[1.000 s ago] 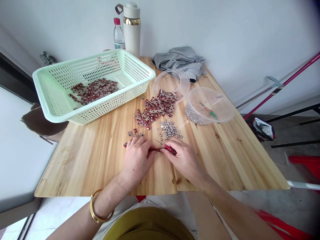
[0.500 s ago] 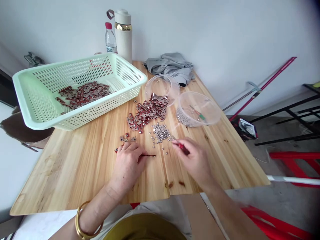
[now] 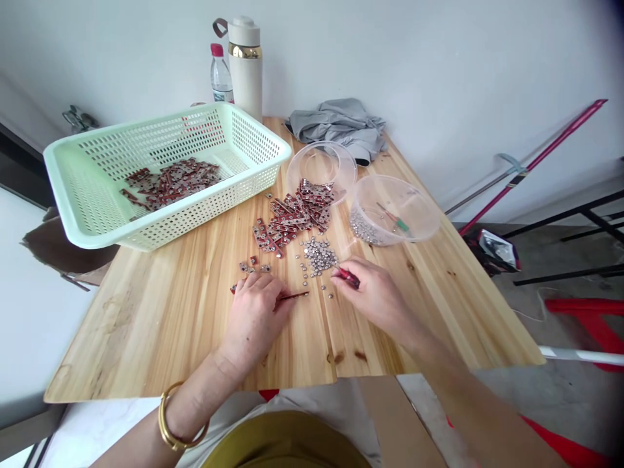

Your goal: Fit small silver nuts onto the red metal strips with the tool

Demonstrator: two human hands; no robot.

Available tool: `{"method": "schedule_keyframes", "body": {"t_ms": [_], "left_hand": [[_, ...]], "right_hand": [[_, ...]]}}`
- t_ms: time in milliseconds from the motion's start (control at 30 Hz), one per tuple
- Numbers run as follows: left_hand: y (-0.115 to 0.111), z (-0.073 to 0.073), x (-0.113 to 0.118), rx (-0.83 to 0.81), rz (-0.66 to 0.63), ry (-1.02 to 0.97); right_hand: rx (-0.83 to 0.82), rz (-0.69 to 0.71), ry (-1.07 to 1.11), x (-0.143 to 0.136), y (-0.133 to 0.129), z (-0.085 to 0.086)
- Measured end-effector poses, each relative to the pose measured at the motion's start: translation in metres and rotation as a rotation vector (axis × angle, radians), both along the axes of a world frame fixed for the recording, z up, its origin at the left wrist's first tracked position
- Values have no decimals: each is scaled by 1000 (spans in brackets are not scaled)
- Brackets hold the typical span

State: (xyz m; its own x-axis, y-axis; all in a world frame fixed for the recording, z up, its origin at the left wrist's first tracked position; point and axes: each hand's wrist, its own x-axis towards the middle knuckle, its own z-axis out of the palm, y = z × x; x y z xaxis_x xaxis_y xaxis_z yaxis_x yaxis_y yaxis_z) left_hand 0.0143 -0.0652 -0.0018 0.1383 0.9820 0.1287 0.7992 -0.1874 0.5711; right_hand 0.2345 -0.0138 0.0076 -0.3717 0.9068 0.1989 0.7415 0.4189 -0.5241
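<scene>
My left hand (image 3: 258, 305) rests on the table with its fingers closed on a thin reddish-brown strip (image 3: 296, 296), whose free end points right. Just beyond its fingers lie several short block pieces (image 3: 253, 265) with metal fittings. Held in my right hand (image 3: 373, 296) is a screwdriver with a red handle (image 3: 348, 278); its tip is at the edge of a heap of small silvery metal pieces (image 3: 319, 255), too small to name surely. Behind the heap is a pile of reddish-brown strips (image 3: 295, 214) with metal studs.
A pale green basket (image 3: 209, 201) with more strips stands at the left. Behind the heap are a clear round lid (image 3: 345, 166) and a clear tub (image 3: 424, 218) holding metal pieces and a green-handled tool (image 3: 402, 225). Grey cloth (image 3: 336, 123), a bottle (image 3: 221, 75) and a flask (image 3: 246, 78) are at the back.
My right hand has moved slightly forward and left with the screwdriver, closer to the metal pieces. My left hand keeps its hold on the strip. The view has turned a little left.
</scene>
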Motion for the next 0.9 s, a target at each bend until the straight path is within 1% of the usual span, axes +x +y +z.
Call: {"method": "schedule_keyframes", "body": {"t_ms": [100,200,367,533,667,800,833,900], "left_hand": [[0,-1,-1,15,-14,25],[1,-1,-1,8,-35,34],[4,0,-2,4,-39,74],[3,1,-1,-5,-24,69],[3,2,-2,-5,-20,44],[4,2,-3,-12,-17,20],[4,2,-3,-9,-20,17],[4,1,-3,2,-26,12]], "right_hand": [[17,103,64,-23,-15,-1],[73,192,21,-38,-22,-6],[198,230,-63,-43,-21,-11],[258,243,-29,-44,-26,-11],[236,267,4,-43,-32,-12],[78,293,49,-35,-31,-5],[52,269,82,-32,-30,-2],[57,167,156,-26,-28,3]]}}
